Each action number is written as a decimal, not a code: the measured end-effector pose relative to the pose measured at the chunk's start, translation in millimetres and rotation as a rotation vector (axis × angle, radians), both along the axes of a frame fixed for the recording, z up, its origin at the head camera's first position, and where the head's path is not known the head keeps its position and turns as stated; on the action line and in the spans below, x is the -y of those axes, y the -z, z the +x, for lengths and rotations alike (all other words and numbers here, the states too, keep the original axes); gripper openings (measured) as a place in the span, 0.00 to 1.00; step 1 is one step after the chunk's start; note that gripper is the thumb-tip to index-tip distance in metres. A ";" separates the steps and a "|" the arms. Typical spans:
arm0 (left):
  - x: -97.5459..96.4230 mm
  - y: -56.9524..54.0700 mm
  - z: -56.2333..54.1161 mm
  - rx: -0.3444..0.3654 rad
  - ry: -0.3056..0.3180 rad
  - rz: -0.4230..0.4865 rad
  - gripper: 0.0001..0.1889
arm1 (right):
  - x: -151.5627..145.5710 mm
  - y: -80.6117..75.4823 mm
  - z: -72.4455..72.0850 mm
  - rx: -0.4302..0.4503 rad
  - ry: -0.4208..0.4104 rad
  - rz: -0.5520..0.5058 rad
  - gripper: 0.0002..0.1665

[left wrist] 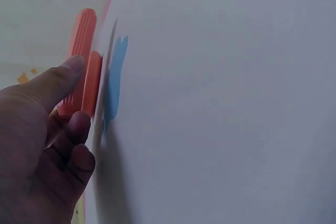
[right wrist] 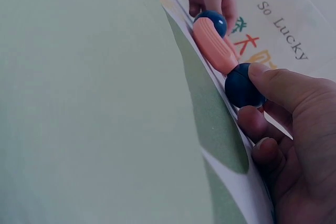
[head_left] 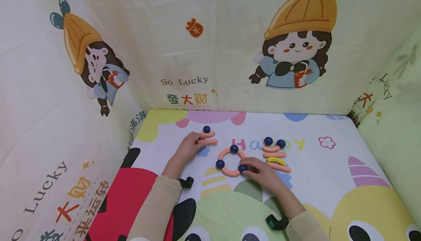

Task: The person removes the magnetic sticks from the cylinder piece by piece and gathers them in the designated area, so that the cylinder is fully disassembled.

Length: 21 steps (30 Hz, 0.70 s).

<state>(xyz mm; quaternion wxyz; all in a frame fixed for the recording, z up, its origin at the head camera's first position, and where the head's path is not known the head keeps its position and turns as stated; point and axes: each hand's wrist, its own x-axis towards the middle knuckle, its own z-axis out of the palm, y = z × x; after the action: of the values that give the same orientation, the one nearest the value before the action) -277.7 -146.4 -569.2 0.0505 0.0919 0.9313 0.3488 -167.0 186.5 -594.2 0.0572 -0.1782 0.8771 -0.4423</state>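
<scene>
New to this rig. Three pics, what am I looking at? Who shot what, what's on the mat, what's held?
No machine: a person works with bare hands. The wide picture comes from a head camera; the two close-ups come from cameras on each wrist. On the cartoon play mat lie dark blue balls and orange sticks, some joined into a ring, plus a yellow curved stick. The left hand pinches an orange stick, its grip by thumb and fingers. The right hand pinches a blue ball on the ring.
</scene>
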 end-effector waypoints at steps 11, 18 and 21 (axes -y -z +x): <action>0.4 2.6 -8.3 -0.045 0.036 -0.057 0.16 | -0.1 0.6 0.3 -0.009 -0.003 -0.014 0.22; -1.3 7.2 -11.3 -0.051 0.001 -0.066 0.19 | -0.7 1.0 0.1 -0.005 0.003 -0.003 0.22; -2.0 8.1 -10.4 -0.055 -0.016 -0.061 0.18 | -1.1 1.4 -0.1 0.003 0.006 0.004 0.22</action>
<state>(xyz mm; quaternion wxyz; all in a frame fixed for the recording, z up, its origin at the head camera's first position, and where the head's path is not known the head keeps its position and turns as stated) -288.1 -144.4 -577.3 0.0245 0.0924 0.9432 0.3180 -167.1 187.6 -595.6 0.0574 -0.1746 0.8785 -0.4410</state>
